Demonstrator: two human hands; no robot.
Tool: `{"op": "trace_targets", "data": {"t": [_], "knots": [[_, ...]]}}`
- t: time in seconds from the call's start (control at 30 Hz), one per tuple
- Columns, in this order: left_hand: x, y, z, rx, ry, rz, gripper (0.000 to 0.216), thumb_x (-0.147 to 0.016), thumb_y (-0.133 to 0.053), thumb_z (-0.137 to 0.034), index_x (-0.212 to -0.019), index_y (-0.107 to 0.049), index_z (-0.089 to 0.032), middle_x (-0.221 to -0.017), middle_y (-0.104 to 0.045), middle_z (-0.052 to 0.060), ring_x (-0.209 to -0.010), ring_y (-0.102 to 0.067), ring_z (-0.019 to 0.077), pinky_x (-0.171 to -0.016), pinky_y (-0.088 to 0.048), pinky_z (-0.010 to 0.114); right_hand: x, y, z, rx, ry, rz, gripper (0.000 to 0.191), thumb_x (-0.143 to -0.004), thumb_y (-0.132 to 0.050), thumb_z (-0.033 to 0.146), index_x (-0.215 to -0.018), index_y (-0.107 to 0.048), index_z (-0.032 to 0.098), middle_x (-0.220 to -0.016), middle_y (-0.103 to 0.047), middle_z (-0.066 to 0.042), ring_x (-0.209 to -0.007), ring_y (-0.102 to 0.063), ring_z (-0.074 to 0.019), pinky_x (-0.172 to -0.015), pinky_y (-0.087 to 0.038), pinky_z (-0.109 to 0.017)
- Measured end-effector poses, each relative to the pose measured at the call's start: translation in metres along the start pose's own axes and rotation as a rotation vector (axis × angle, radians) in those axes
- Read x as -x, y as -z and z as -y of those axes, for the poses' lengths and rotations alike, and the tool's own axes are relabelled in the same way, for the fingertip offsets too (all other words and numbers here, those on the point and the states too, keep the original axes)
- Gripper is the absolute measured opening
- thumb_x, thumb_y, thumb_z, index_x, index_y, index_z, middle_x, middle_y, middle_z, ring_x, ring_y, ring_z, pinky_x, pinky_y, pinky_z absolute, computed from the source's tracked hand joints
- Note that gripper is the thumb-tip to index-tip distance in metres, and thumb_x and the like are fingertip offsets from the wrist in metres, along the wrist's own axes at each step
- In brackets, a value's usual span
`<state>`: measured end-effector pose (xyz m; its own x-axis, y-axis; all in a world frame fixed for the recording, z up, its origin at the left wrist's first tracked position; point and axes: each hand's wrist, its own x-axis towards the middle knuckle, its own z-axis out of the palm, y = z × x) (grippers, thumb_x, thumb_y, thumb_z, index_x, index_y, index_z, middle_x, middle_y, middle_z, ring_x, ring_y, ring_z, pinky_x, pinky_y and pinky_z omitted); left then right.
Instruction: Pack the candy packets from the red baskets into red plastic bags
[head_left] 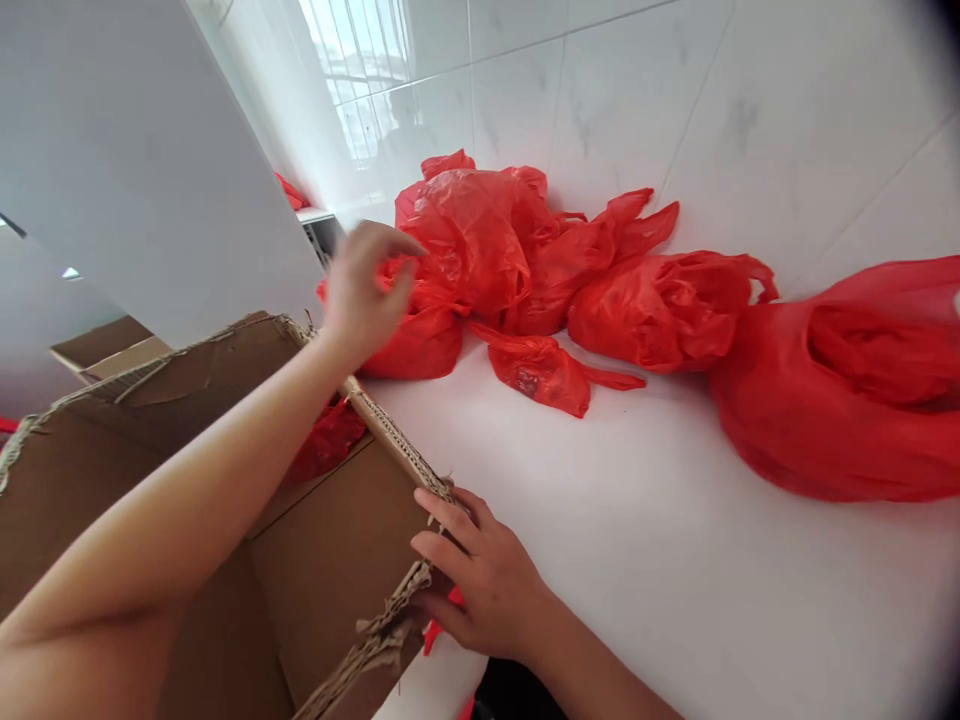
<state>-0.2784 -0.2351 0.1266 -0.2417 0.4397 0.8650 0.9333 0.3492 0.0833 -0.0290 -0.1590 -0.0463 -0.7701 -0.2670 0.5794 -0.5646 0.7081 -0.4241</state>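
My left hand (367, 290) reaches over the open cardboard box (225, 510) toward a heap of red plastic bags (480, 250) on the white tiled floor (645, 520). Its fingers are spread, just touching the nearest bag, and hold nothing. My right hand (480, 580) rests against the box's torn near corner, fingers curled on the cardboard edge. A red bag (326, 440) lies inside the box, partly hidden by my left arm.
Several more red bags lie along the floor, with a large one (847, 390) at the right. A white panel (127, 150) rises behind the box, and a cardboard flap (105, 345) shows at the left. A bit of red plastic (439, 625) sticks out under my right hand.
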Motion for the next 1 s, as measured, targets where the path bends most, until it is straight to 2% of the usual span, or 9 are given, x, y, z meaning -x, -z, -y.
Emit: {"op": "trace_targets", "data": {"t": [0.07,0.17,0.33,0.47,0.53,0.6,0.73,0.87,1.0], "knots": [[-0.006,-0.033,-0.042,-0.027,-0.151,0.356,0.024,-0.087,-0.051,-0.012,-0.103,-0.066,-0.022,-0.109,-0.063,0.004,-0.109,-0.054,0.0215,-0.098,-0.042,0.040,0.001,-0.001,0.000,0.007,0.002,-0.005,0.033,-0.085,-0.059,0.034,-0.114,-0.055,0.018,-0.150,-0.041,-0.012,-0.132,-0.042,-0.0264,-0.110,-0.037,-0.047],[-0.003,-0.088,-0.076,-0.039,-0.235,0.646,0.025,-0.086,-0.056,-0.019,-0.108,-0.068,-0.026,-0.117,-0.065,0.006,-0.108,-0.056,0.0242,-0.091,-0.045,0.039,0.002,-0.002,0.000,0.014,0.008,-0.006,0.034,-0.085,-0.059,0.035,-0.115,-0.054,0.019,-0.149,-0.042,-0.012,-0.133,-0.041,-0.0260,-0.110,-0.037,-0.046],[0.009,-0.162,-0.077,-0.077,-0.189,0.804,0.039,-0.081,-0.065,-0.019,-0.119,-0.063,-0.025,-0.125,-0.062,0.009,-0.114,-0.055,0.0284,-0.088,-0.046,0.042,0.004,-0.003,-0.001,0.018,-0.005,-0.030,0.039,-0.081,-0.061,0.036,-0.116,-0.054,0.021,-0.150,-0.040,-0.008,-0.130,-0.043,-0.0277,-0.106,-0.041,-0.045],[0.003,-0.173,-0.071,-0.058,-0.086,0.861,0.024,-0.087,-0.061,-0.028,-0.108,-0.064,-0.017,-0.109,-0.066,0.009,-0.101,-0.061,0.0236,-0.085,-0.050,0.043,0.004,-0.004,-0.002,0.034,-0.004,-0.028,0.039,-0.081,-0.060,0.038,-0.116,-0.054,0.021,-0.152,-0.039,-0.007,-0.129,-0.043,-0.0282,-0.104,-0.042,-0.044],[-0.008,-0.160,-0.069,-0.017,-0.034,0.849,0.021,-0.088,-0.060,-0.027,-0.106,-0.064,-0.017,-0.106,-0.067,0.007,-0.096,-0.063,0.0213,-0.084,-0.051,0.040,0.004,-0.004,-0.002,0.036,-0.006,-0.023,0.039,-0.082,-0.059,0.038,-0.116,-0.054,0.021,-0.152,-0.038,-0.007,-0.129,-0.042,-0.0283,-0.104,-0.043,-0.045],[-0.022,-0.134,-0.068,0.035,0.019,0.820,0.019,-0.086,-0.061,-0.025,-0.104,-0.065,-0.018,-0.103,-0.069,0.005,-0.093,-0.064,0.0200,-0.083,-0.051,0.035,0.004,-0.003,-0.002,0.029,-0.012,-0.028,0.038,-0.082,-0.059,0.038,-0.116,-0.055,0.021,-0.152,-0.038,-0.006,-0.129,-0.042,-0.0287,-0.103,-0.043,-0.045],[-0.047,-0.051,-0.061,0.125,0.166,0.735,0.026,-0.086,-0.061,-0.036,-0.105,-0.063,-0.019,-0.098,-0.068,0.001,-0.094,-0.066,0.0201,-0.082,-0.052,0.032,0.004,0.001,-0.002,-0.008,-0.001,-0.025,0.035,-0.083,-0.059,0.036,-0.115,-0.056,0.020,-0.151,-0.039,-0.006,-0.129,-0.042,-0.0284,-0.106,-0.042,-0.045],[-0.046,0.040,-0.043,0.577,0.679,0.587,0.036,-0.088,-0.060,-0.039,-0.116,-0.060,-0.017,-0.100,-0.067,0.000,-0.103,-0.066,0.0248,-0.089,-0.052,0.041,0.003,0.003,-0.001,-0.034,0.005,-0.033,0.032,-0.084,-0.061,0.031,-0.113,-0.058,0.018,-0.150,-0.041,-0.009,-0.130,-0.040,-0.0293,-0.109,-0.039,-0.047],[-0.011,0.109,-0.001,0.537,1.034,0.578,0.045,-0.079,-0.068,-0.047,-0.113,-0.062,-0.017,-0.095,-0.068,0.001,-0.101,-0.066,0.0279,-0.087,-0.055,0.043,0.003,0.002,0.000,-0.048,-0.014,-0.031,0.032,-0.083,-0.063,0.026,-0.113,-0.057,0.018,-0.150,-0.041,-0.010,-0.129,-0.040,-0.0291,-0.106,-0.043,-0.048]]}}
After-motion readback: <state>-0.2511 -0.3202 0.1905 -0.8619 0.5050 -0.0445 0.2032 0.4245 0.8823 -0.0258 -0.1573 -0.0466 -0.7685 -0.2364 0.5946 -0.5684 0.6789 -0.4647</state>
